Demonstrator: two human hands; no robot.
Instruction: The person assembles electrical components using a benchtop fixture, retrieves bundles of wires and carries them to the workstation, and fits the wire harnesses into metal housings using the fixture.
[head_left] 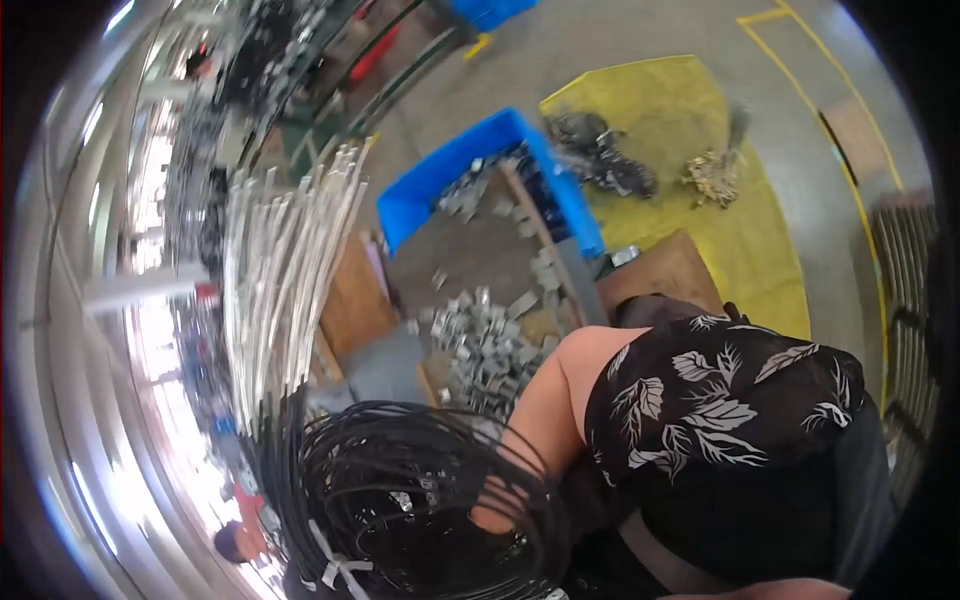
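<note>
A large loose coil of black cables [350, 470] fills the lower middle of the head view, with a white tie at its lower left. My right hand [497, 505] is at the coil's right side, its fingers curled at the cables, with some strands crossing in front of it. The sleeve above that arm is black with a white leaf pattern [715, 400]. Long pale, shiny strands [290, 270] rise from the dark cables. Only bare skin of my other arm shows at the bottom edge; the left hand is out of frame.
Small metal pieces [485, 345] lie heaped beyond the coil, beside a blue bin [455, 165]. A yellow mat [670, 100] on the floor bears dark bundles [600, 155]. Cardboard [670, 270] is near the right arm. Another person [240, 540] shows at the lower left.
</note>
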